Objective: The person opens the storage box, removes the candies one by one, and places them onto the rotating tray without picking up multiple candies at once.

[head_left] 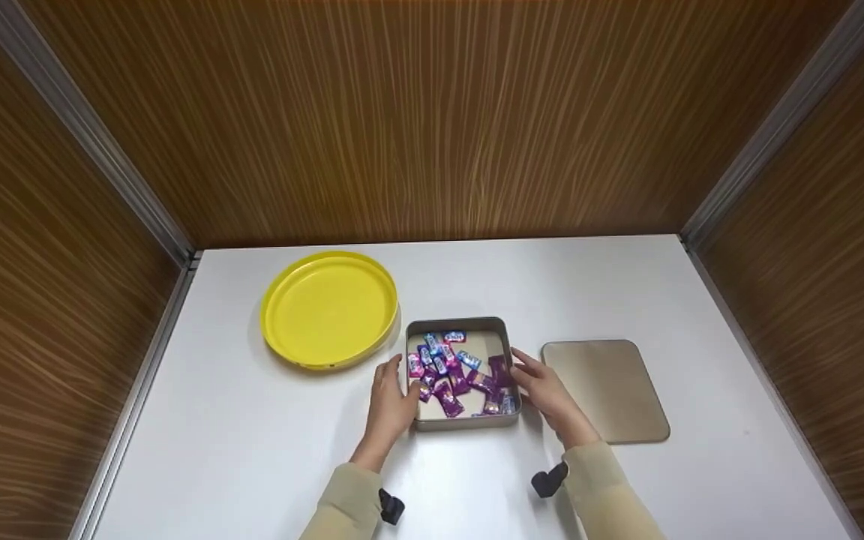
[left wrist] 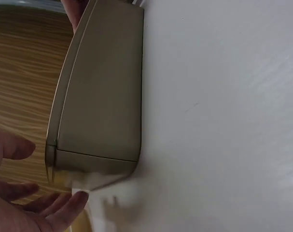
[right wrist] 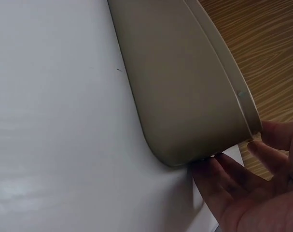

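Note:
A square metal tin [head_left: 466,424] stands open on the white table, its floor partly covered by small wrapped candies. Purple wrappers [head_left: 448,400] lie mostly toward the near and right sides, blue and pink ones [head_left: 432,343] toward the far left. At the tin's left side is my left hand [head_left: 391,405]; in the left wrist view its thumb is apart from the rim and one fingertip [left wrist: 80,197] reaches the lower wall. My right hand [head_left: 548,390] rests against the right side, fairly straight fingers [right wrist: 211,186] low on the wall and thumb at the rim.
A flat metal lid [head_left: 608,390] lies to the right of the tin, partly behind my right forearm. Toward the far left sits a round yellow tray [head_left: 331,311], close to the tin's far-left corner. Wood-grain panels [head_left: 439,120] border the table's back and sides.

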The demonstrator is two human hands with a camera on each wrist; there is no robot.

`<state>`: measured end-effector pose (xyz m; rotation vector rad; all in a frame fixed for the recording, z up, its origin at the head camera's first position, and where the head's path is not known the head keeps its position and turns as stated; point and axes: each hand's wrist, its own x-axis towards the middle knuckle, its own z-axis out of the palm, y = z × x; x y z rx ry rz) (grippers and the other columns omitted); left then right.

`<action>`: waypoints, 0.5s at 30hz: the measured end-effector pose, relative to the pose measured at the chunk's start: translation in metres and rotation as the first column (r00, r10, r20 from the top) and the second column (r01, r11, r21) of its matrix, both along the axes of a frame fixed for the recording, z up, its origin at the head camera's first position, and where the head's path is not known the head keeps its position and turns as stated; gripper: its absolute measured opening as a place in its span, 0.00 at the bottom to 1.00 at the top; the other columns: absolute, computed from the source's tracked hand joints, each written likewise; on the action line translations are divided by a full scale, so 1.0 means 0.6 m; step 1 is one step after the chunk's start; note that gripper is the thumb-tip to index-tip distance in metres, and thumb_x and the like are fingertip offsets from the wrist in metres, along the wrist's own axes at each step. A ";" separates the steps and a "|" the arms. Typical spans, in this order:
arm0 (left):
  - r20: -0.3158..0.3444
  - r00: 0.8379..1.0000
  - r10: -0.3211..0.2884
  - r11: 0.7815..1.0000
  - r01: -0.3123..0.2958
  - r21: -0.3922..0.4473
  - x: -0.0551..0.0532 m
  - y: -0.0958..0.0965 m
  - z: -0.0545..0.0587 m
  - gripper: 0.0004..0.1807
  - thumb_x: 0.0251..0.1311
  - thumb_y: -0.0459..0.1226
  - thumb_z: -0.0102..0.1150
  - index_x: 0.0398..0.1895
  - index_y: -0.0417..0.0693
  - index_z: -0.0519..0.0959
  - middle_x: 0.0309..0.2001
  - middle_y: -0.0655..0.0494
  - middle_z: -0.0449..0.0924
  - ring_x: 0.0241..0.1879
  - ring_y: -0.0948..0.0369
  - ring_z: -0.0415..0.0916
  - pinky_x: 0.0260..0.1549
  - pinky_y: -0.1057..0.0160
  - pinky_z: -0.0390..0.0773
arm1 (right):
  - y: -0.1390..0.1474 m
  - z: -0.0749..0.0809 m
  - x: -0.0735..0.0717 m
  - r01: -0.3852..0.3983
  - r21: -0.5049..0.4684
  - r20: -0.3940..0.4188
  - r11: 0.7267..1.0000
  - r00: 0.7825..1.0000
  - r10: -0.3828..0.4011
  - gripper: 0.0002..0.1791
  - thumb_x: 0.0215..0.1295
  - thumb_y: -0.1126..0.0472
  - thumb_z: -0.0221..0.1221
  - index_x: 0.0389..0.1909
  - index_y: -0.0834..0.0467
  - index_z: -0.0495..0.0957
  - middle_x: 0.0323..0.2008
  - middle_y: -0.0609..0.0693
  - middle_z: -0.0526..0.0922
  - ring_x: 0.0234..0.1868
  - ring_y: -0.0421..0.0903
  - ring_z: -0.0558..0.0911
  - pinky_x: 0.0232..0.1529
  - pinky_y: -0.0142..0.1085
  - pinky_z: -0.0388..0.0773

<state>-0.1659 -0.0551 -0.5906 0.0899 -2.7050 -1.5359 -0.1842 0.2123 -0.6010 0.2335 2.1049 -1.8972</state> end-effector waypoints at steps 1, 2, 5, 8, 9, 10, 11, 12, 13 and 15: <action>-0.043 0.999 0.003 0.999 -0.004 -0.033 0.002 0.004 0.004 0.30 0.62 0.32 0.60 0.67 0.34 0.65 0.61 0.37 0.66 0.62 0.43 0.66 0.62 0.47 0.67 | -0.001 0.000 0.000 0.011 -0.007 0.003 1.000 1.000 -0.011 0.28 0.75 0.63 0.49 0.74 0.60 0.59 0.66 0.70 0.65 0.66 0.64 0.68 0.64 0.56 0.65; -0.087 0.996 0.000 0.998 -0.005 -0.063 0.004 0.008 0.008 0.31 0.61 0.32 0.61 0.67 0.34 0.65 0.62 0.38 0.65 0.63 0.43 0.64 0.63 0.47 0.66 | -0.001 -0.001 0.000 0.009 -0.003 -0.004 1.000 1.000 -0.009 0.28 0.75 0.63 0.48 0.74 0.60 0.58 0.66 0.71 0.65 0.66 0.64 0.68 0.63 0.56 0.65; -0.216 0.975 -0.046 0.988 0.013 -0.153 0.006 0.023 0.016 0.30 0.59 0.31 0.63 0.65 0.32 0.67 0.61 0.37 0.65 0.62 0.44 0.65 0.61 0.50 0.68 | -0.002 -0.002 0.001 0.020 -0.011 -0.004 1.000 1.000 -0.020 0.28 0.75 0.63 0.49 0.73 0.61 0.59 0.65 0.71 0.66 0.65 0.64 0.68 0.63 0.56 0.65; -0.244 0.961 -0.131 0.970 0.073 -0.231 0.006 0.038 0.022 0.30 0.60 0.33 0.63 0.64 0.31 0.68 0.62 0.35 0.65 0.61 0.43 0.67 0.60 0.50 0.70 | -0.001 -0.003 0.000 0.020 -0.015 -0.009 1.000 1.000 -0.020 0.28 0.75 0.63 0.48 0.73 0.62 0.59 0.64 0.72 0.67 0.65 0.65 0.68 0.63 0.57 0.65; -0.225 0.961 -0.160 0.964 0.102 -0.247 0.005 0.044 0.024 0.30 0.61 0.35 0.62 0.65 0.31 0.67 0.62 0.33 0.65 0.62 0.42 0.66 0.60 0.49 0.70 | 0.000 -0.004 -0.001 0.025 -0.023 -0.005 0.999 1.000 -0.025 0.27 0.75 0.64 0.48 0.73 0.62 0.59 0.64 0.71 0.67 0.65 0.65 0.68 0.63 0.57 0.64; -0.196 0.963 -0.187 0.956 0.133 -0.260 0.005 0.049 0.026 0.31 0.63 0.36 0.62 0.65 0.30 0.67 0.63 0.31 0.64 0.63 0.40 0.65 0.61 0.48 0.69 | 0.000 -0.005 -0.001 0.024 -0.024 -0.005 0.999 1.000 -0.024 0.27 0.75 0.64 0.49 0.73 0.62 0.59 0.64 0.72 0.67 0.65 0.65 0.68 0.64 0.57 0.64; -0.156 0.965 -0.211 0.949 0.164 -0.270 0.004 0.055 0.027 0.31 0.64 0.38 0.60 0.66 0.30 0.66 0.65 0.28 0.62 0.64 0.38 0.64 0.62 0.47 0.67 | 0.001 -0.005 -0.002 0.021 -0.021 -0.006 1.000 1.000 -0.021 0.27 0.75 0.63 0.48 0.73 0.63 0.59 0.64 0.72 0.67 0.66 0.65 0.67 0.64 0.57 0.64; -0.113 0.966 -0.232 0.941 0.194 -0.277 0.003 0.060 0.029 0.33 0.66 0.40 0.59 0.67 0.29 0.64 0.66 0.27 0.60 0.65 0.37 0.61 0.63 0.45 0.65 | 0.001 -0.006 -0.001 0.016 -0.018 -0.008 1.000 1.000 -0.016 0.27 0.76 0.63 0.48 0.73 0.63 0.59 0.64 0.72 0.67 0.66 0.65 0.67 0.64 0.57 0.63; -0.079 0.965 -0.250 0.932 0.218 -0.288 0.002 0.065 0.029 0.34 0.67 0.42 0.58 0.68 0.29 0.63 0.66 0.25 0.59 0.66 0.36 0.60 0.63 0.44 0.64 | 0.002 -0.007 -0.001 0.015 -0.013 -0.006 1.000 1.000 -0.015 0.27 0.76 0.62 0.49 0.73 0.63 0.59 0.65 0.71 0.67 0.67 0.64 0.66 0.65 0.56 0.63; -0.015 0.961 -0.277 0.913 0.258 -0.315 -0.001 0.074 0.028 0.35 0.68 0.44 0.57 0.69 0.28 0.61 0.67 0.24 0.57 0.66 0.34 0.59 0.63 0.42 0.64 | 0.004 -0.008 0.001 0.013 0.000 0.000 1.000 1.000 -0.013 0.27 0.76 0.61 0.49 0.73 0.62 0.60 0.66 0.69 0.66 0.68 0.63 0.65 0.66 0.55 0.62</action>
